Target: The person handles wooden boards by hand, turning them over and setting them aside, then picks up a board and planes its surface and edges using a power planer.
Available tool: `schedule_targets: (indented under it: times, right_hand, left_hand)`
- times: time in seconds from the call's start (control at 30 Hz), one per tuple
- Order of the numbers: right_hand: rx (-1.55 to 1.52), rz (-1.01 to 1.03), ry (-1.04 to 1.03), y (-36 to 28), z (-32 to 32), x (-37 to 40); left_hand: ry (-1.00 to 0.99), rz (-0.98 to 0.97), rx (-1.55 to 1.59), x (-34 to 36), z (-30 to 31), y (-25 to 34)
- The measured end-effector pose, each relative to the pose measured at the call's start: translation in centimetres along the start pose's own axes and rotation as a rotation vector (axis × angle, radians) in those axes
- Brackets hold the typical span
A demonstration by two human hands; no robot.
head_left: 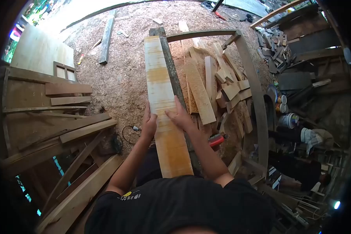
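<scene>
A long wooden board (160, 89), pale with orange-brown bands, runs from my body out to the far end of a dark beam. My left hand (149, 121) grips its left edge, thumb on the top face. On the opposite edge, my right hand (178, 115) holds on the same way, its thumb pointing inward across the wood. The fingers beneath the board are partly hidden. Alongside and partly under the board lies the dark, rough beam (170, 64). Right of my right forearm is a red power tool (217, 140), partly covered.
Cut wood blocks and offcuts (230, 89) pile up inside a wooden frame (253, 85) at right. Planks (85, 132) stack at left. Wood shavings (121, 78) cover the ground. Paint cans (288, 120) stand far right. A dark timber (107, 37) lies ahead.
</scene>
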State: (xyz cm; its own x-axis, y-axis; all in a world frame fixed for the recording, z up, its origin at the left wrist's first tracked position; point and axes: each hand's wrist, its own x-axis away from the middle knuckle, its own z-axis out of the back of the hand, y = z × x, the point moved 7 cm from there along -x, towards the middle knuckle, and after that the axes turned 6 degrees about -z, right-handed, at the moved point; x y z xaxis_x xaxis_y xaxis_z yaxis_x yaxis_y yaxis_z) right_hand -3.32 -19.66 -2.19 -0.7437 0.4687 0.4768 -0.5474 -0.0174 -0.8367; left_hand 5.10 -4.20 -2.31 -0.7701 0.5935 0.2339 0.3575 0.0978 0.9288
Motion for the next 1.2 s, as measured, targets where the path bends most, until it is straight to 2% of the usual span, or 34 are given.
schedule_targets:
  times: [0.07,0.1,0.17,0.27,0.4,0.47,0.6,0.67,0.8,0.9,1.0,1.1,1.2]
  right_hand:
    - [-0.037,-0.023,-0.017,-0.4,-0.7,1.3]
    - [-0.053,0.033,-0.001,-1.5,0.0,-0.9]
    - [-0.103,-0.068,-0.013,-1.4,-0.3,0.6]
    - [-0.237,-0.029,-0.046,-1.7,-0.4,1.5]
    - [-0.205,-0.017,-0.018,-1.3,-0.3,2.0]
    - [-0.279,0.005,-0.001,-0.8,-0.4,1.9]
    - [-0.292,0.008,0.020,0.8,-0.3,1.9]
    - [-0.339,0.041,0.027,1.3,-0.3,2.1]
    - [-0.383,0.073,0.016,1.5,-0.3,3.3]
    - [-0.381,0.074,0.010,1.9,0.4,4.6]
    - [-0.344,0.055,0.022,3.0,1.4,6.0]
    - [-0.312,0.134,0.068,5.7,2.1,7.2]
    - [-0.360,0.146,0.112,6.9,3.4,10.3]
  left_hand:
    - [0.042,0.041,0.098,1.2,-0.1,1.3]
    - [0.021,-0.011,0.077,-1.4,-0.5,1.6]
    - [0.092,0.043,0.153,-0.2,-0.4,1.4]
    - [0.038,0.027,0.191,-0.2,-0.1,0.0]
    - [-0.075,0.010,0.190,-0.2,-0.3,-0.7]
    - [-0.021,0.044,0.188,0.1,-0.4,-0.6]
    - [-0.070,0.025,0.197,0.5,-1.1,-0.6]
    - [-0.002,0.078,0.197,1.3,-1.5,-0.2]
    - [-0.054,0.016,0.178,1.9,-1.0,-1.5]
    - [0.034,0.054,0.040,3.6,-2.0,-0.5]
    - [0.024,0.092,0.082,4.8,-3.1,-1.9]
    - [0.022,0.047,0.060,5.7,-3.0,-5.7]
    - [-0.047,-0.035,0.055,7.7,-4.3,-6.7]
